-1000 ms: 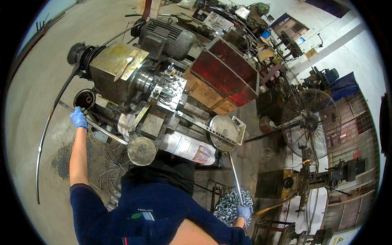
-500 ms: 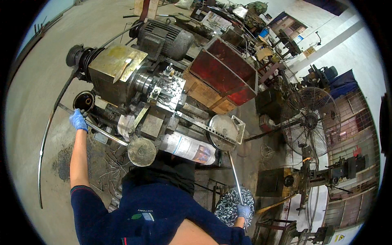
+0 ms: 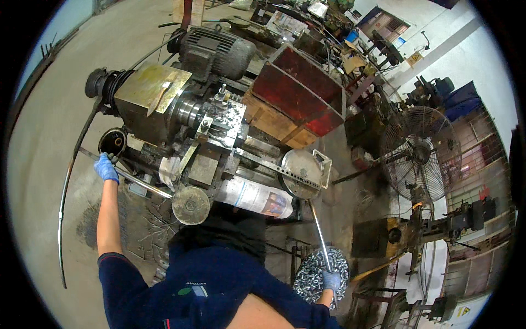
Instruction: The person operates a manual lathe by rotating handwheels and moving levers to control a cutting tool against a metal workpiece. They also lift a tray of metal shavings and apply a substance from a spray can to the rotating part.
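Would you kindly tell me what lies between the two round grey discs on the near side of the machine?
In the head view, a printed paper sheet lies between the left disc and the right disc.

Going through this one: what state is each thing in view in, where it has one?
Left hand: gloved, closed around left lever
Left lever: gripped, slanting
Right hand: gloved, closed around right lever
Right lever: gripped, slanting
Small metal parts: heaped
Printed sheet: curved
Red bin: open-topped
Fan: upright; running or not, unclear

The floor [image 3: 55, 126] is grey, the wall [image 3: 466, 63] white.
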